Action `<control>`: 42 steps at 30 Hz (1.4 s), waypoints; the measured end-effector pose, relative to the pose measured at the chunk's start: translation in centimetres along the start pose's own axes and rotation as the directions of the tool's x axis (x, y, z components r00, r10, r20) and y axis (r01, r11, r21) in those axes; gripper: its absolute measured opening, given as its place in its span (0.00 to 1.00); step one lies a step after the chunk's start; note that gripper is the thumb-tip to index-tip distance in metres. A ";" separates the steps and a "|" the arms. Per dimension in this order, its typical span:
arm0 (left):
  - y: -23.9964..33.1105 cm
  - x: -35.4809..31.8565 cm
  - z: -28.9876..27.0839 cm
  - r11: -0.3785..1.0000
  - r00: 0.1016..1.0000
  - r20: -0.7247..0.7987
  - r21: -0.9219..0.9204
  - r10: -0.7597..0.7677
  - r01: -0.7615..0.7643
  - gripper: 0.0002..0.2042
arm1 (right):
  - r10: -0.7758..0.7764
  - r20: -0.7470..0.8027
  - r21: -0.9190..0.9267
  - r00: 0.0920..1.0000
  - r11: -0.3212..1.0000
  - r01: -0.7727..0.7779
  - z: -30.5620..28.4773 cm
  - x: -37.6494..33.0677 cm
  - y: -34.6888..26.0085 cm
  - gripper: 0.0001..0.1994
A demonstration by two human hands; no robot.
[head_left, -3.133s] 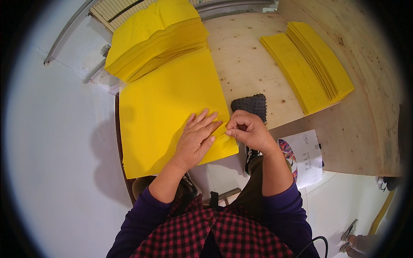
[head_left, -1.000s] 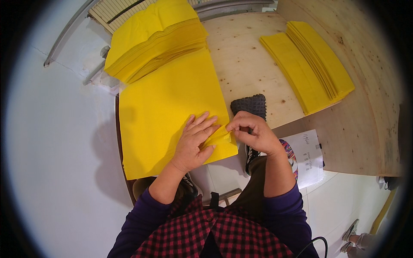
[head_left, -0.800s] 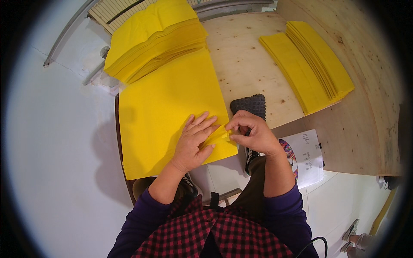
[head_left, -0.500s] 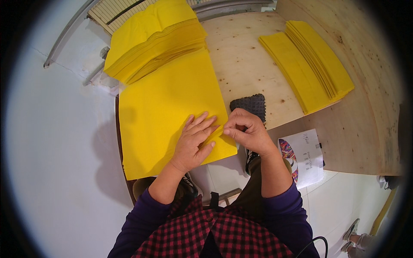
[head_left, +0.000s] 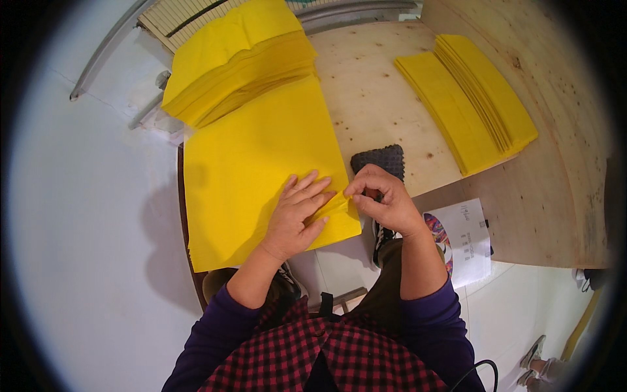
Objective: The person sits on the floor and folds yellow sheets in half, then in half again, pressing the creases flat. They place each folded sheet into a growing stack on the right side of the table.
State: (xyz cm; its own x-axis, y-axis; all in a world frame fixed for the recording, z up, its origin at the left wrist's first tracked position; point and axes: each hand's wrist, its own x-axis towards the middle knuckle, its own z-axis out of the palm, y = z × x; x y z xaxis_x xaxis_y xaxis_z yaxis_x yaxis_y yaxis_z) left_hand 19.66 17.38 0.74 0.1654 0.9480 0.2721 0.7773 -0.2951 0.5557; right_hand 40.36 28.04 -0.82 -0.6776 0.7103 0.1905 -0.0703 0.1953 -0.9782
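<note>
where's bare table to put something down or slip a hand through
Bare plywood table lies between the large flat yellow sheet with its tall yellow stack and the fanned yellow pile. It is crowded near the left hand, right hand and dark textured pad.

The left grip (head_left: 297, 219) lies flat on the near right corner of a sheet (head_left: 258, 166) spread on the counter (head_left: 372, 98). The right grip (head_left: 382, 199) sits just to its right, pinching that corner's edge. Right behind the right grip lies a pad (head_left: 382, 159). Beyond the left grip, past the sheet's far edge, rests a stack (head_left: 238, 62). Well to the far right of the right grip lies a fanned pile (head_left: 467, 98). Just right of the right grip, below the counter's edge, is a paper (head_left: 467, 238).
</note>
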 end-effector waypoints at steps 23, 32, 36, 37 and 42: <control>0.1 0.0 0.1 0.999 0.999 -0.033 0.015 0.036 -0.036 0.17 | 0.077 0.195 0.115 0.978 0.988 -0.101 0.5 -0.4 -1.3 0.22; -0.2 0.0 0.3 0.999 0.998 -0.064 -0.050 -0.001 -0.003 0.13 | 0.094 0.049 0.134 0.994 0.986 -0.100 -0.9 -0.6 -1.0 0.05; -0.3 0.0 0.3 0.997 0.997 -0.072 -0.077 -0.002 -0.003 0.13 | 0.025 0.093 0.115 0.995 0.993 -0.035 -1.0 -0.7 -0.4 0.05; -0.3 0.0 0.3 0.997 0.997 -0.076 -0.079 0.000 -0.007 0.13 | 0.048 0.087 0.109 0.995 0.992 -0.057 -1.1 -0.8 -0.3 0.04; -0.3 0.0 0.2 0.996 0.997 -0.080 -0.083 0.001 -0.008 0.13 | 0.090 -0.114 -0.129 0.989 0.986 -0.104 -2.5 -0.9 0.1 0.03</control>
State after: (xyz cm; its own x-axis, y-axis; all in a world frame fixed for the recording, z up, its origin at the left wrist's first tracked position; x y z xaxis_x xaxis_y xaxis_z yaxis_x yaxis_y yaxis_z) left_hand 19.58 17.46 0.41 0.1170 0.9350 0.3349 0.7227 -0.3114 0.6170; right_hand 42.80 29.07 -0.92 -0.5931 0.7975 0.1103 0.0957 0.2059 -0.9739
